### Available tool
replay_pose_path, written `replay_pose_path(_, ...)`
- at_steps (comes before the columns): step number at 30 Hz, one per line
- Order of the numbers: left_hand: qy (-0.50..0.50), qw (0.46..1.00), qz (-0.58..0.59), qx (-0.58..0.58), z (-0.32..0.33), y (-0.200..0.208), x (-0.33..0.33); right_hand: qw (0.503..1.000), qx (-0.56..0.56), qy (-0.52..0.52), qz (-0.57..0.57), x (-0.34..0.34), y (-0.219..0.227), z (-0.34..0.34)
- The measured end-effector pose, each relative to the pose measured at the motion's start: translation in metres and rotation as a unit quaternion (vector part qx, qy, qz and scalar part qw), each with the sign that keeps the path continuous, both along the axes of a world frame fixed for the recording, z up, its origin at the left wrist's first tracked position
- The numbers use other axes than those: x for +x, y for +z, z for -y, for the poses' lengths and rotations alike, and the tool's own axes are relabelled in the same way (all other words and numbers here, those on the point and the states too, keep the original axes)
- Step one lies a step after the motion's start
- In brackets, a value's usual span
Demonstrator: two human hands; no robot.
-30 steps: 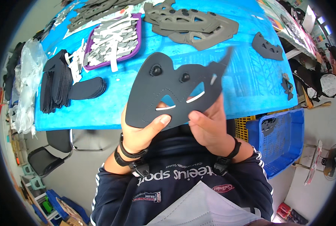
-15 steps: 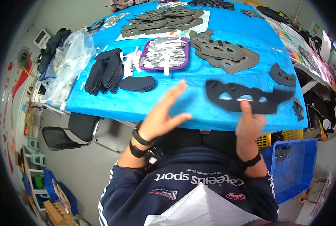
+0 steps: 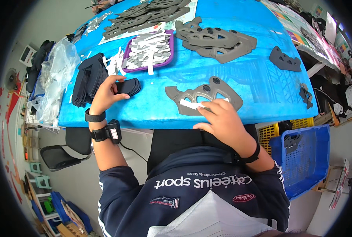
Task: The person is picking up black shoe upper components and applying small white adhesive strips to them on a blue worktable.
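A grey shaped foam piece [image 3: 231, 93] with cut-out openings and two dark round spots lies flat near the table's front edge. Along its lower part runs a white strip [image 3: 190, 104], partly covered by the fingers of my right hand [image 3: 223, 122]. That hand rests on the piece with fingers extended and thumb apart, so it is open. My left hand [image 3: 105, 94] reaches to the left end of a small stack of black rounded pads [image 3: 133, 87]. Its thumb and fingers are spread around that end; whether they touch the pads is hard to see.
Beyond the pads stands a purple tray [image 3: 169, 61] full of white and grey strips. A larger pile of black pads [image 3: 90, 79] is at left. Grey foam pieces [image 3: 223, 45] lie farther back. At right are a dark foam piece [image 3: 284, 60] and, below, a blue crate [image 3: 302, 158].
The foam piece, earlier held up in my right hand with its black side showing, now lies grey side up on the table. My left hand has moved left to the black pads.
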State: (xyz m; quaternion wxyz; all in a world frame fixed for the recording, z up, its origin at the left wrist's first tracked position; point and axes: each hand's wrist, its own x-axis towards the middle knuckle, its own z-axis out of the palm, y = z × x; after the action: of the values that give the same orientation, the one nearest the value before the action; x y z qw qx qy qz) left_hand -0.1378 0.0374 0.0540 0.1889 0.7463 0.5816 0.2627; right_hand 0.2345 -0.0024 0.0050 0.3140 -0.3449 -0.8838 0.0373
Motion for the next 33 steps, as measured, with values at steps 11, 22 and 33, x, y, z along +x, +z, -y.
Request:
replay_pose_path(11,-0.058,0.856,0.446,0.255,0.061,-0.007,0.099,0.984,-0.162,-0.075,-0.026,0.029,0.008,-0.007)
replay_pose_path(22,-0.113,0.924,0.363,0.046,0.054,-0.038,0.158,0.97,-0.066,0.049,-0.228,0.041,0.007,-0.006)
replay_pose_path(33,-0.067,0.992,0.019,0.105,0.036,-0.037,0.146,0.997,-0.043,0.022,-0.055,0.031,-0.008,-0.03)
